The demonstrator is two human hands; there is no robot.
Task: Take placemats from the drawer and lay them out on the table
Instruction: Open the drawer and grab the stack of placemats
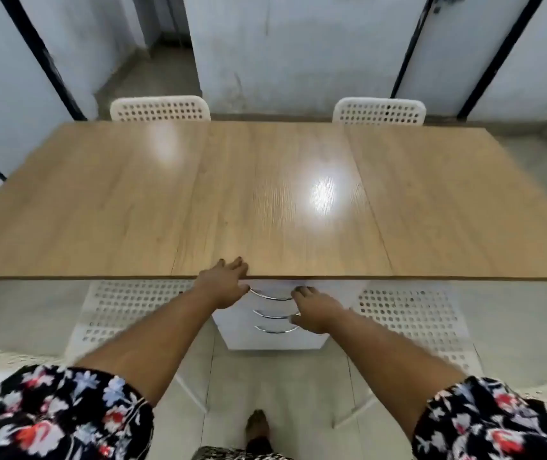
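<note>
A white drawer unit [275, 330] stands under the near edge of the wooden worktop [232, 200], and everything here sits around it. The left hand [224, 283] rests at the worktop's edge just above the unit's left side, its fingers [235, 264] spread loosely over the wood and holding nothing. The right hand [315, 310] reaches to the unit's front at the right end of the curved metal handles [272, 295], fingers half curled beside the top handle; whether they grip it cannot be told. All three drawers look closed, so no placemats show. Perforated white chairs [408, 313] flank the unit on both sides.
</note>
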